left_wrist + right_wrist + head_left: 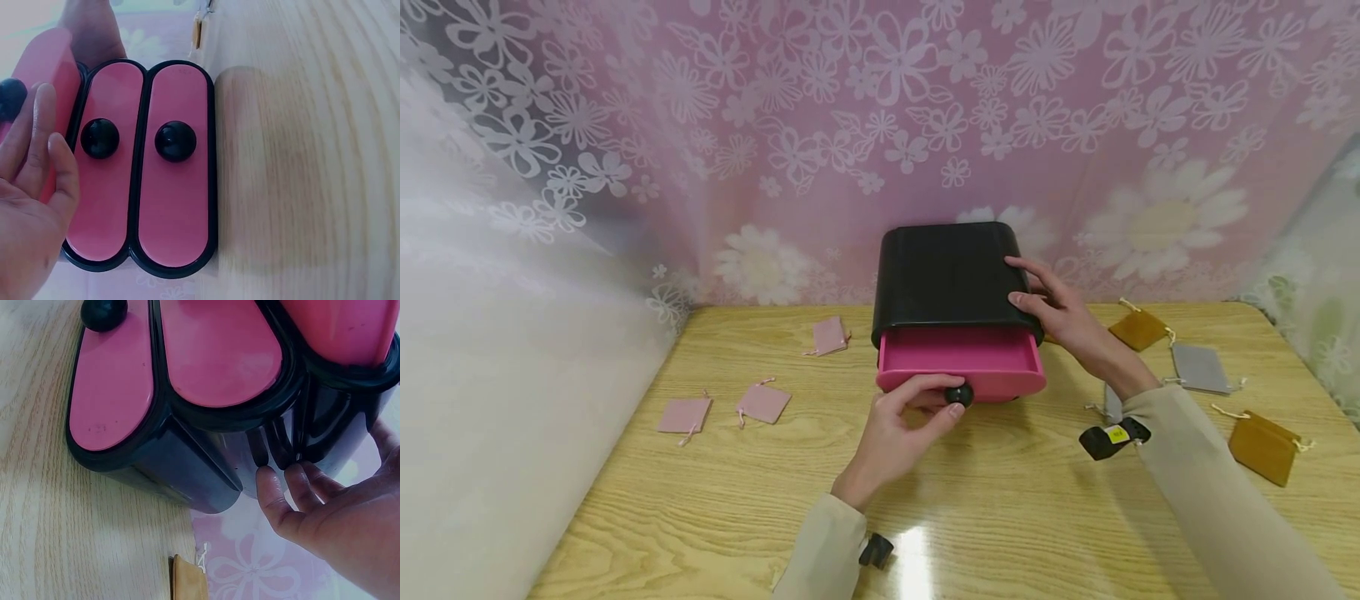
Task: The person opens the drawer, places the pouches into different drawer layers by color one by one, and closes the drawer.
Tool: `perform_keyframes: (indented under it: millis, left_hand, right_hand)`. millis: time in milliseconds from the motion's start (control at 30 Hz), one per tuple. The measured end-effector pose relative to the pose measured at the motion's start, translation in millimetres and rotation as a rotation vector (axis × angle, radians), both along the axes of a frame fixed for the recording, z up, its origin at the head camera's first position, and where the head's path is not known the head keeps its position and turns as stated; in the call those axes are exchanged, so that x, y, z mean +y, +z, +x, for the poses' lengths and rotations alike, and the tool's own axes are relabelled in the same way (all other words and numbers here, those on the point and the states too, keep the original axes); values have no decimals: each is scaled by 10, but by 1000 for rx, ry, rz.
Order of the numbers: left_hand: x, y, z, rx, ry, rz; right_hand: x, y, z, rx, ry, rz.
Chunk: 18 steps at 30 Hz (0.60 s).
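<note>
A black drawer cabinet with pink drawers stacked in it stands on the table by the curtain. Its top drawer is pulled part way out, with the pink inside showing. My left hand pinches that drawer's round black knob between thumb and fingers. Below, two lower drawers sit closed, each with a black knob. My right hand presses against the cabinet's right side, two digits on the top edge and other fingertips at the groove between tiers.
Pink drawstring pouches lie on the table's left. To the right lie mustard pouches and grey pouches, some partly hidden by my right arm. A flowered curtain hangs close behind the cabinet.
</note>
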<state>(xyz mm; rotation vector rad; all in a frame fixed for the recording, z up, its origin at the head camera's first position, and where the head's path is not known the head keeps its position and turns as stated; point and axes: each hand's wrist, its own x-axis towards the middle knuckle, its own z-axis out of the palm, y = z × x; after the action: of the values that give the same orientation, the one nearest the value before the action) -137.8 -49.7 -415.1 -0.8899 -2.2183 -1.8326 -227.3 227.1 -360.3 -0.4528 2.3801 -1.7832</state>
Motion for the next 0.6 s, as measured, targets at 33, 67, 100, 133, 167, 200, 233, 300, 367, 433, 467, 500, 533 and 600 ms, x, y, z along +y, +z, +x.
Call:
perform_keyframes:
  millis: [33, 67, 100, 133, 167, 200, 233, 300, 367, 433, 467, 500, 533, 600]
  left_hand:
    - [-2, -7, -1, 16, -3, 2]
    - [-4, -15, -2, 35, -7, 5]
    - [-6, -24, -2, 53, -11, 8]
    - [-8, -32, 0, 72, -15, 10]
    - [-9, -42, 2, 90, -18, 12]
    - [-10, -50, 5, 105, -20, 14]
    - [-12, -56, 10, 117, -22, 16]
    - [-14, -72, 14, 139, -27, 26]
    - [-15, -80, 19, 152, -29, 34]
    - [-14, -86, 21, 160, -33, 41]
    - [-14, -88, 26, 159, -34, 42]
    - [-13, -88, 31, 158, -33, 41]
    - [-13, -90, 37, 159, -34, 41]
    - [-13, -94, 50, 156, -36, 38]
  right_hand:
    - [-1, -1, 1, -1, 0, -2]
    - [-1, -1, 2, -1, 1, -4]
    - [-2, -1, 3, -1, 1, -5]
    - [-1, -1, 5, -2, 2, -7]
    - [-1, -2, 6, -3, 2, -8]
    - [0, -1, 7, -4, 2, -7]
    - [0, 1, 8, -6, 1, -6]
    - [0, 3, 9, -8, 1, -3]
    - [-1, 7, 8, -10, -1, 2]
    - [-3, 7, 5, -10, -2, 6]
    - [-4, 6, 4, -8, -2, 7]
    - [-5, 5, 3, -7, -3, 9]
    - [-6, 3, 2, -5, -4, 11]
    - [-7, 0, 1, -4, -5, 11]
